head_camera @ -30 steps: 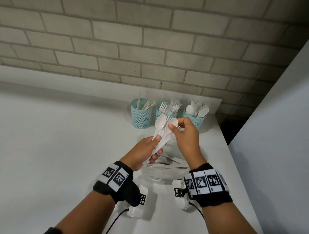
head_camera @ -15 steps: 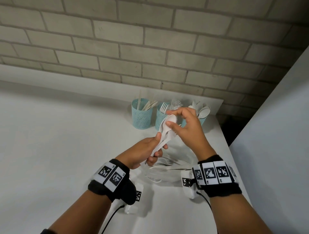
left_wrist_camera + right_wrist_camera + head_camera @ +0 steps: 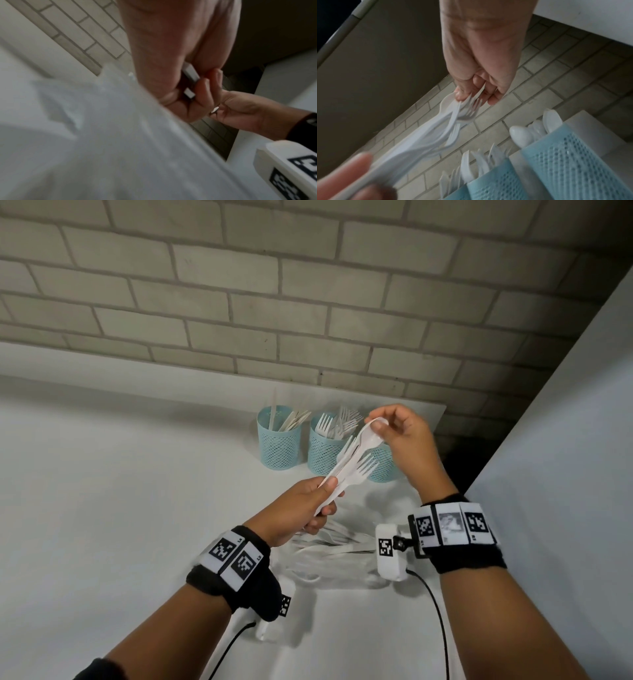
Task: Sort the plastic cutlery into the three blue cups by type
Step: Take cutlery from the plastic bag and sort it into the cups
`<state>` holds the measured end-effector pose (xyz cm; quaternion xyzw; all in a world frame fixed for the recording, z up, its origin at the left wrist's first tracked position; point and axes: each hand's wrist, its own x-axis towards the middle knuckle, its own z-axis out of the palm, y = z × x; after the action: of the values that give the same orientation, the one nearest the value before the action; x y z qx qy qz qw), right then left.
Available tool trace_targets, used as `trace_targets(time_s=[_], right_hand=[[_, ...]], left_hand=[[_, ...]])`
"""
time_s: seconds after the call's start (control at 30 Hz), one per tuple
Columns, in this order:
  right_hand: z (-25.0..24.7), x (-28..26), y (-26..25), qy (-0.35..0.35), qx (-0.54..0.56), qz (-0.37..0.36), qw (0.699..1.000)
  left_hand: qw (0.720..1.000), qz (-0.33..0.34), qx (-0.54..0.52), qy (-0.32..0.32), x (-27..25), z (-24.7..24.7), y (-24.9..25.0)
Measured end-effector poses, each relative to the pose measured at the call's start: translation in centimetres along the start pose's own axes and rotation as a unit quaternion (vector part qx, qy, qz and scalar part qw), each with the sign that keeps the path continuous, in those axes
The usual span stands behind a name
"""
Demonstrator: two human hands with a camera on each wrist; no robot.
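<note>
Since a second ago the right hand [image 3: 407,446] has risen and moved toward the cups, so that it now sits in front of the rightmost cup, and the forks in the held bundle have come into view.

Farthest left of the fingers stands the knife cup [image 3: 279,440], with flat handles leaning in it. Next to it, just beyond the left fingertips, is the fork cup [image 3: 323,451], tines up. The left hand [image 3: 301,508] is curled round the handle ends of a bundle of cutlery [image 3: 352,463], thumb on top, the pieces fanning up and to the right; the left wrist view shows the curled fingers wrapped round white handle ends. A fork [image 3: 364,465] with its tines showing lies on the lower side of the bundle. At the bundle's upper end, the right hand's thumb and forefinger pinch the bowl of a spoon [image 3: 370,436], the other fingers loosely curled above. The right wrist view shows this pinch, with fork tines bunched just under the fingertips. Behind and below the right fingers is the spoon cup [image 3: 383,465], partly hidden by the hand and the bundle. Below both hands, near the wrists, a loose pile of cutlery [image 3: 329,553] lies on the white table [image 3: 120,508].
</note>
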<state>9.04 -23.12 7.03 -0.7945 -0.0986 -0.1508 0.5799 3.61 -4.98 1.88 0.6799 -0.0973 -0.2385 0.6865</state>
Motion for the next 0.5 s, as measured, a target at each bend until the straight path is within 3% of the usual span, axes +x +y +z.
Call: trace_targets(time_s=[0.3,0.43,0.5], right_hand=[[-1.8,1.7,-0.1,0.019,-0.076,-0.008,0.997],[-1.7,1.8,0.4,0.018,-0.046,0.005,0.999],[-2.1,2.3,0.4,0.053,-0.024,0.008,0.998]], left_hand=[[0.999,0.010,-0.048,-0.023,1.6,1.0,0.6],[0.999,0.013,-0.042,-0.022,1.8,1.0,0.2],[0.999,0.011,-0.040,-0.017,1.9,0.9,0.1]])
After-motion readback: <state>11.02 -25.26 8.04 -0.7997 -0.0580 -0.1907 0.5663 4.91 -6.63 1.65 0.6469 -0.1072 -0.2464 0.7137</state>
